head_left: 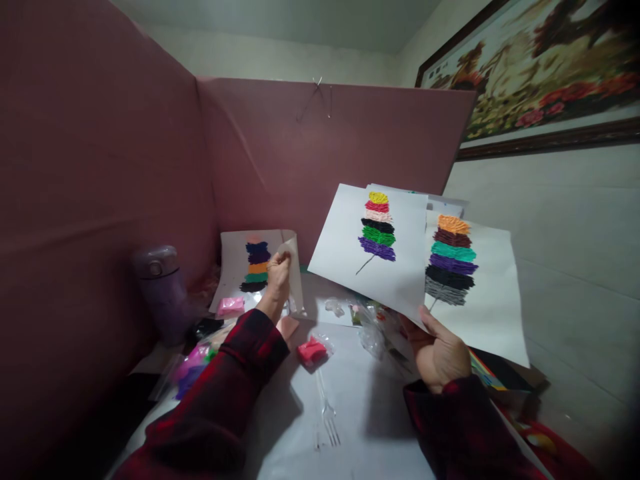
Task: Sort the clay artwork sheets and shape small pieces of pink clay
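My left hand is closed on the right edge of a white sheet that bears bands of peach, blue, orange, green and black. That edge curls beside my fingers. On the right, my right hand pinches two overlapping sheets, thumb in front and fingers behind. The front sheet shows a feather shape in yellow, red, pale pink, black, green and purple with a thin grey stem. The rear sheet has orange, brown, teal, purple, black and grey bands.
A red clay packet and a clear plastic fork lie on the white table. Pink clay, colored packets and a purple bottle are at left. Clear wrappers lie near my right hand. Pink panels stand behind.
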`<action>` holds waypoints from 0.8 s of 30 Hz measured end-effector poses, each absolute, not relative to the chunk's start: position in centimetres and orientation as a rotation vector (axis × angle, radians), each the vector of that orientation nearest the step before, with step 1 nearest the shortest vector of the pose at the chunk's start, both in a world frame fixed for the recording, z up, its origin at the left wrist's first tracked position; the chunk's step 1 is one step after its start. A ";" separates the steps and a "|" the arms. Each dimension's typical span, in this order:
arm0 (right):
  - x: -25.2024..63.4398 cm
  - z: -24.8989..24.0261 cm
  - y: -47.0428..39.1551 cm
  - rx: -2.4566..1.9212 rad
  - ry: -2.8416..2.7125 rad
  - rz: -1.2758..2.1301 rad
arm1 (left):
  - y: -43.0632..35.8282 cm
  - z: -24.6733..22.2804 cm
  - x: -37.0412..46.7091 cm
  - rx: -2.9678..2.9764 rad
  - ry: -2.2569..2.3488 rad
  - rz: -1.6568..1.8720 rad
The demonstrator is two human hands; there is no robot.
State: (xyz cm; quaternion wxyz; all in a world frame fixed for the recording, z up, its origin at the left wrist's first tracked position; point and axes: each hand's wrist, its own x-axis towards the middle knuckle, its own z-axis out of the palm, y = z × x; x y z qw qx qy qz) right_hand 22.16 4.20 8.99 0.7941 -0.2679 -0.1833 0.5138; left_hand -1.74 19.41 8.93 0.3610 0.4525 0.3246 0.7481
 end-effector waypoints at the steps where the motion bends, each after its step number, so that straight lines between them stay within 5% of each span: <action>1: 22.2 8.9 4.2 -0.570 -0.401 1.099 | 19.5 9.6 -2.0 1.192 0.817 1.931; 9: 22.8 9.4 4.2 -0.552 -0.299 1.095 | 16.9 13.4 -1.0 1.800 0.838 1.701; 18: 24.2 9.6 4.9 -0.482 -0.320 0.949 | 9.4 3.7 1.2 2.498 1.103 0.964; 24: 24.0 9.5 4.8 -0.483 -0.292 0.974 | 8.5 2.5 1.3 2.695 1.241 0.573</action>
